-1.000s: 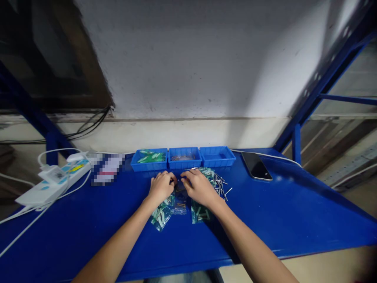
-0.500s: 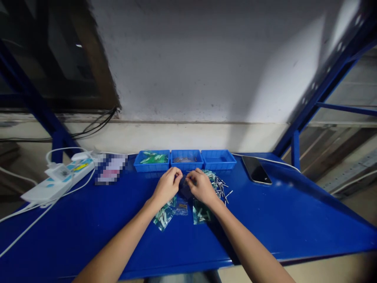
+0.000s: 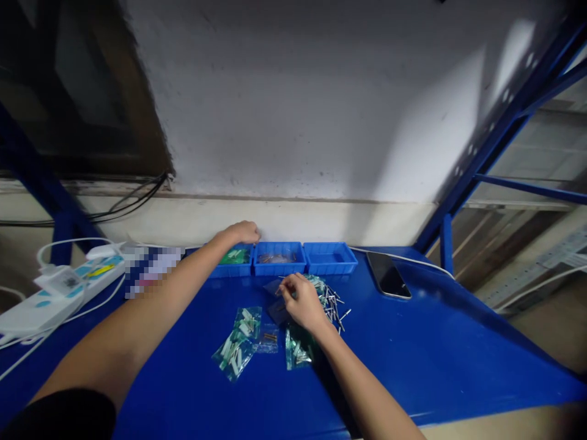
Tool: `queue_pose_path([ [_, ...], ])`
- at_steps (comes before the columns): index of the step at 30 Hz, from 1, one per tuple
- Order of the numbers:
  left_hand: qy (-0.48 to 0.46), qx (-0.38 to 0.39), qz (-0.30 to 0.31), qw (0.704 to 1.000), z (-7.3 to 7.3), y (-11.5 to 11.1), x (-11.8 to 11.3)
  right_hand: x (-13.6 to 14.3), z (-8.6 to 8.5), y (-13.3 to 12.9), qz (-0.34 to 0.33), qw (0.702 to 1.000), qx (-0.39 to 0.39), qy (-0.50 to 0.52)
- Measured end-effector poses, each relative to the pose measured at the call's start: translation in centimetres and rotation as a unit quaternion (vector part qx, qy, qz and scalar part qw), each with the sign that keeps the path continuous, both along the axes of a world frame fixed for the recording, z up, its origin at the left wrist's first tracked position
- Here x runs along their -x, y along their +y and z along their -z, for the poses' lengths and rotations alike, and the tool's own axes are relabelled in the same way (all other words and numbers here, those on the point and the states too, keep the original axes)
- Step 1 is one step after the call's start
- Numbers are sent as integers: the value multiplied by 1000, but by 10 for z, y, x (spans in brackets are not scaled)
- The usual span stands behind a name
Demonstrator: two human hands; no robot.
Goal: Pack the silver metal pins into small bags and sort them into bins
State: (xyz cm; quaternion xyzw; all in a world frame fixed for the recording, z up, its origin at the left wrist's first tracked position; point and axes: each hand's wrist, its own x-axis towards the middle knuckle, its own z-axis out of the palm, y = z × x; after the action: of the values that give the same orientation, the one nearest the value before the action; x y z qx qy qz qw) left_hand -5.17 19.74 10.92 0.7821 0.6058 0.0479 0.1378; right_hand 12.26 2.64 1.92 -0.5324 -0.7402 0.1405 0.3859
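My left hand is above the rear of the blue bins, close to the wall, its fingers curled in; whatever they hold is hidden. Below it, the left bin contains green bags, and the middle bin has clear bags with small brownish pieces. My right hand is closed in a pinch over the table, on something too small to make out. Dark-looking clear plastic lies by its fingertips. Just right of that hand is a pile of metal pins resembling rivets.
Small green-tinted bags of white plugs, a clear bag of brassy screws and another green bag lie in front. A third blue bin, a phone and a white power strip with cables stand around.
My left hand has moved away from the right one, forward and up to above the bins. My right hand stays near the pile, still pinched. The view has shifted slightly.
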Motion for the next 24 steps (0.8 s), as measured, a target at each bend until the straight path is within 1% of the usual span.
queue_pose_path([
  [4, 6, 31, 6, 999, 7, 5, -3, 0, 0, 0, 1, 1000, -3, 0],
  [11, -30, 42, 17, 999, 21, 12, 5, 2, 6, 1, -6, 1000, -1, -4],
  [16, -47, 74, 13, 996, 32, 25, 7, 0, 3, 2, -3, 1000, 5, -4],
  [18, -51, 89, 6, 995, 33, 30, 6, 0, 2, 1, -1, 1000, 7, -7],
  [21, -69, 110, -27, 991, 30, 34, 3, 0, 3, 1, -2, 1000, 10, -14],
  [22, -76, 111, -40, 990, 29, 35, 2, 0, 3, 1, -4, 1000, 10, -16],
  [24, -93, 87, -54, 990, 26, 34, -3, 0, 4, 1, -7, 1000, 10, -18],
])
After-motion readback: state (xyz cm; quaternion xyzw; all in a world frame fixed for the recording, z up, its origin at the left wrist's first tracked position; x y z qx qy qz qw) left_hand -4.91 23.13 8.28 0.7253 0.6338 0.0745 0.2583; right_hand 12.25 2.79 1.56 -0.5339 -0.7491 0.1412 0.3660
